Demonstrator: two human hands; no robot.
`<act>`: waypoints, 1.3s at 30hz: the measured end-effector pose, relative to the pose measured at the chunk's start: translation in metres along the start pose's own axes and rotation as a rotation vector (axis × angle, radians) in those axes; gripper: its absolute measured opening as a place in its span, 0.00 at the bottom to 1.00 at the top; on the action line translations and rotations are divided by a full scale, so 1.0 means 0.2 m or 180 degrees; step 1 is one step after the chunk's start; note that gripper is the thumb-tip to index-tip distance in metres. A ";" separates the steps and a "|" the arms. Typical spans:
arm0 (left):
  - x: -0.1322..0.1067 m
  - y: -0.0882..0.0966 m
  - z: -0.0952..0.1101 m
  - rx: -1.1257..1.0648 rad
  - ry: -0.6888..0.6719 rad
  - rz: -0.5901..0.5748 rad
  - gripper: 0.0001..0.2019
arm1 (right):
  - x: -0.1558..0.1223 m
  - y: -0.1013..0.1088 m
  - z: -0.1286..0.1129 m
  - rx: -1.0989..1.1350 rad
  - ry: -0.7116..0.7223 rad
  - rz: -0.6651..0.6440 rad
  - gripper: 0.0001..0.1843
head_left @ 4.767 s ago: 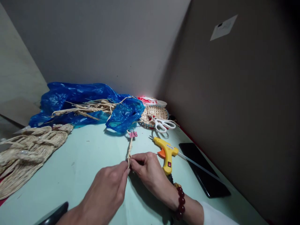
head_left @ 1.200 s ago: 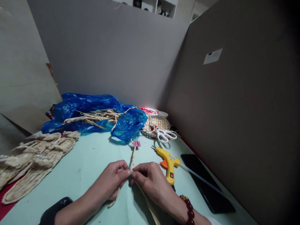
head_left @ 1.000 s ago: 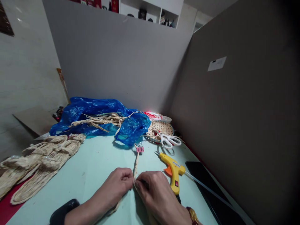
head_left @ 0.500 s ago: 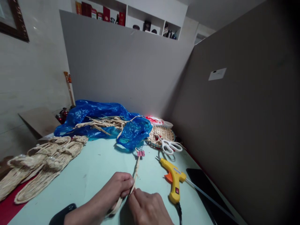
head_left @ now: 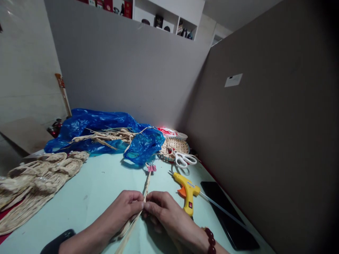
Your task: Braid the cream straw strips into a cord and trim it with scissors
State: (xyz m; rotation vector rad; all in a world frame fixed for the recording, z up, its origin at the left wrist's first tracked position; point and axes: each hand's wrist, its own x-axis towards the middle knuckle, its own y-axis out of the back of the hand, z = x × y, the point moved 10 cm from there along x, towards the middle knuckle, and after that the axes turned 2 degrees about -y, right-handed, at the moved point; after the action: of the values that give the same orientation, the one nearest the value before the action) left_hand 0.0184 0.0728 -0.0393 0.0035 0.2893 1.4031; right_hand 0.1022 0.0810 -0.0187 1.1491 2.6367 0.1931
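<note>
straw braid (head_left: 147, 183) stretches over the table (head_left: 100, 187), left of the yellow glue gun (head_left: 188, 192), far end in a pink clip (head_left: 152, 168); left hand (head_left: 125, 209) and right hand (head_left: 169, 216) pinch its near part.

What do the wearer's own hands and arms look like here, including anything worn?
The left hand and right hand are gloveless. The right wrist wears a bracelet of round, dark red beads with a gold-coloured piece. A black item shows at the left forearm; whether it is worn is unclear.
</note>
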 end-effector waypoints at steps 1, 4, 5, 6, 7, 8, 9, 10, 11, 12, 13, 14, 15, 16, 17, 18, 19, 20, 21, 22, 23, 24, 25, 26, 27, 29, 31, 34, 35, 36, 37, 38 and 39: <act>0.00 0.00 0.01 0.0089 -0.0022 0.0001 0.10 | 0.01 0.00 0.02 0.0077 -0.0035 0.0021 0.13; -0.03 0.01 0.05 0.0468 -0.0154 0.0036 0.10 | 0.02 0.03 0.00 -0.0030 0.0066 0.0252 0.13; -0.04 0.02 0.07 0.0632 -0.0201 0.0076 0.11 | 0.02 0.04 -0.01 -0.0068 0.0107 0.0333 0.14; -0.05 0.03 0.09 0.0807 -0.0233 0.0136 0.11 | 0.02 0.05 -0.02 -0.0082 0.0123 0.0400 0.14; -0.06 0.04 0.10 0.0970 -0.0246 0.0205 0.12 | 0.01 0.06 -0.03 -0.0104 0.0137 0.0467 0.14; -0.08 0.05 0.12 0.1151 -0.0251 0.0275 0.13 | 0.01 0.07 -0.04 -0.0156 0.0163 0.0542 0.15; -0.09 0.06 0.14 0.1357 -0.0251 0.0329 0.14 | 0.00 0.08 -0.05 -0.0247 0.0205 0.0631 0.15; -0.11 0.06 0.16 0.1582 -0.0257 0.0358 0.15 | -0.01 0.09 -0.07 -0.0376 0.0266 0.0731 0.16; -0.13 0.05 0.18 0.1817 -0.0270 0.0371 0.16 | -0.02 0.10 -0.08 -0.0537 0.0351 0.0836 0.16; -0.14 0.04 0.19 0.2044 -0.0284 0.0363 0.16 | -0.03 0.11 -0.10 -0.0686 0.0441 0.0928 0.17; -0.16 0.02 0.20 0.2242 -0.0297 0.0340 0.16 | -0.04 0.11 -0.11 -0.0781 0.0517 0.0989 0.17; -0.18 -0.01 0.19 0.2384 -0.0310 0.0311 0.16 | -0.05 0.11 -0.11 -0.0786 0.0560 0.1003 0.17; -0.19 -0.03 0.19 0.2465 -0.0325 0.0294 0.16 | -0.04 0.11 -0.11 -0.0711 0.0576 0.0968 0.17; -0.20 -0.05 0.18 0.2533 -0.0350 0.0279 0.16 | -0.04 0.10 -0.10 -0.0578 0.0558 0.0901 0.16; -0.21 -0.08 0.16 0.2603 -0.0378 0.0256 0.16 | -0.03 0.10 -0.09 -0.0404 0.0508 0.0829 0.15; -0.22 -0.10 0.15 0.2683 -0.0425 0.0237 0.16 | -0.03 0.09 -0.08 -0.0210 0.0439 0.0754 0.15; -0.22 -0.12 0.14 0.2781 -0.0487 0.0228 0.15 | -0.03 0.09 -0.07 -0.0020 0.0353 0.0663 0.14; -0.22 -0.14 0.13 0.2895 -0.0551 0.0204 0.15 | -0.02 0.08 -0.06 0.0156 0.0259 0.0566 0.14; -0.22 -0.16 0.12 0.3018 -0.0601 0.0161 0.15 | -0.02 0.07 -0.05 0.0314 0.0174 0.0471 0.15; -0.22 -0.17 0.11 0.3141 -0.0626 0.0096 0.15 | -0.02 0.05 -0.05 0.0452 0.0106 0.0388 0.15; -0.22 -0.18 0.11 0.3251 -0.0639 0.0041 0.16 | -0.02 0.05 -0.05 0.0571 0.0063 0.0324 0.15; -0.22 -0.18 0.12 0.3324 -0.0652 -0.0004 0.16 | -0.03 0.04 -0.05 0.0671 0.0045 0.0284 0.14; -0.22 -0.17 0.13 0.3348 -0.0670 0.0005 0.17 | -0.03 0.04 -0.05 0.0763 0.0053 0.0283 0.13; -0.22 -0.14 0.16 0.3316 -0.0697 0.0093 0.17 | -0.03 0.04 -0.06 0.0847 0.0082 0.0313 0.13; -0.22 -0.10 0.20 0.3214 -0.0727 0.0250 0.18 | -0.03 0.05 -0.06 0.0915 0.0108 0.0343 0.13; -0.20 0.00 0.25 0.2813 -0.0716 0.0624 0.20 | -0.03 0.05 -0.06 0.1025 0.0116 0.0394 0.12; -0.16 0.08 0.25 0.2177 -0.0578 0.0708 0.20 | -0.03 0.04 -0.05 0.1081 0.0095 0.0412 0.12; -0.08 0.07 0.17 0.0983 -0.0305 0.0276 0.16 | -0.04 0.03 -0.05 0.1094 0.0101 0.0382 0.13; -0.07 0.05 0.13 0.0570 -0.0205 0.0154 0.14 | -0.04 0.02 -0.05 0.1093 0.0116 0.0357 0.13; -0.06 0.03 0.10 0.0186 -0.0104 0.0067 0.13 | -0.04 0.01 -0.05 0.1080 0.0131 0.0339 0.13; -0.06 0.02 0.08 -0.0160 0.0006 0.0020 0.13 | -0.05 0.01 -0.06 0.1043 0.0154 0.0332 0.13; -0.07 0.00 0.05 -0.0454 0.0132 0.0001 0.13 | -0.05 0.01 -0.06 0.0966 0.0191 0.0337 0.13; -0.07 -0.01 0.02 -0.0680 0.0271 -0.0007 0.13 | -0.05 0.01 -0.06 0.0847 0.0233 0.0352 0.13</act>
State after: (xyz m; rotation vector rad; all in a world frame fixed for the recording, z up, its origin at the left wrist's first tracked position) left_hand 0.0193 0.0588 -0.0332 -0.2328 0.2085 1.4281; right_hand 0.1070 0.0754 -0.0040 1.3972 2.7257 -0.1012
